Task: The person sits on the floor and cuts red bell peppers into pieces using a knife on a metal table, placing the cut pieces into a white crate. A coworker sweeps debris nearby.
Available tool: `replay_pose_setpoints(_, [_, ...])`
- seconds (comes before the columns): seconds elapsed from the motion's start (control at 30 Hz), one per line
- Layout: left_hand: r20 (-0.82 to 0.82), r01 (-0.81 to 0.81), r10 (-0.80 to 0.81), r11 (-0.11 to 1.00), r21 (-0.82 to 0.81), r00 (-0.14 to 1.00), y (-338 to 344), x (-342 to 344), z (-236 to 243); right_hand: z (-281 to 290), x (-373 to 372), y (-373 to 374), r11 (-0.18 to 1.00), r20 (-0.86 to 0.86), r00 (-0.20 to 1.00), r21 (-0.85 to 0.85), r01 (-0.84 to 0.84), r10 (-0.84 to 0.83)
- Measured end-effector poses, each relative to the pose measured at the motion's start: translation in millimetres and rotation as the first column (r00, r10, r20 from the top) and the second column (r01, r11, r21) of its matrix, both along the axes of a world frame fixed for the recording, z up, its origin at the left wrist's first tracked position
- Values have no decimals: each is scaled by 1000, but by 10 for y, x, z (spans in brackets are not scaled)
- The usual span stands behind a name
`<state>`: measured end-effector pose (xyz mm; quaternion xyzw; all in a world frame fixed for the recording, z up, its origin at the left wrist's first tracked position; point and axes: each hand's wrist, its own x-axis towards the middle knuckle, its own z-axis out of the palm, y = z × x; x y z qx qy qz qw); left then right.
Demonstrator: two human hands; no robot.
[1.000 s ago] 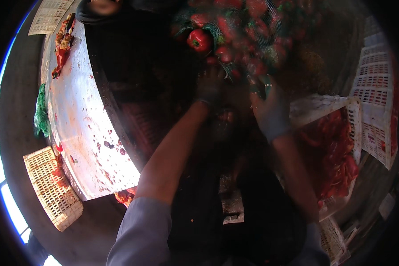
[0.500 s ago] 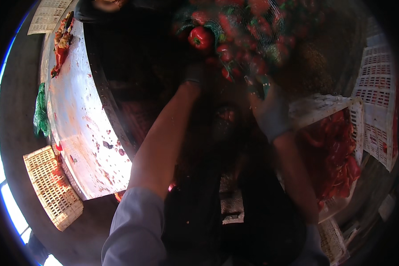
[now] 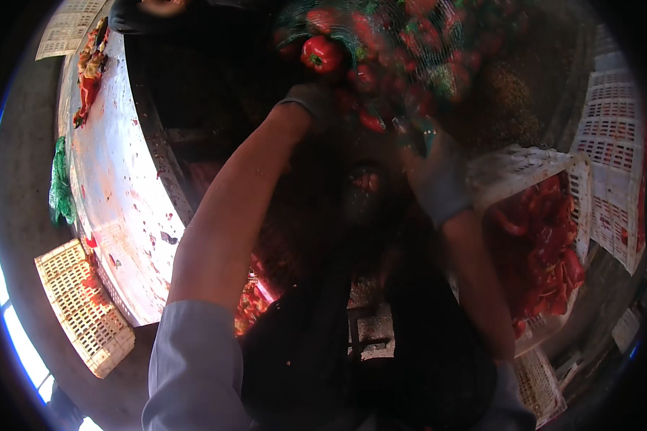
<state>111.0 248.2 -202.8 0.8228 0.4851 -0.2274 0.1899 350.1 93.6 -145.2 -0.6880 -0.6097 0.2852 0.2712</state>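
Red bell peppers lie in a heap at the top, partly under a green mesh net. My left hand, in a grey glove, reaches to the near edge of the heap, just below one whole pepper. Shadow hides its fingers. My right hand, gloved too, is at the heap's lower right, fingers curled round something small and dark that I cannot make out. Between the hands, lower down, a dim reddish piece shows in the dark.
On the right stands a white crate of cut red pepper pieces, beside more white crates. To the left are a stained white tabletop, a green net and a cream crate. Red scraps lie below my left forearm.
My left hand and forearm have moved left and slightly up, uncovering red scraps beneath. The right hand stays nearly in place. The whole view has shifted slightly.
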Motion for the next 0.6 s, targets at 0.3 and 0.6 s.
replay_pose_setpoints(0.3, [4,176,-180,956,-235,984,93,-180,-100,-101,-116,-230,986,-119,991,-159,43,-62])
replay_pose_setpoints(0.6, [-17,140,-146,971,-196,989,77,-44,15,-539,-280,-411,983,-228,974,-178,-37,-5])
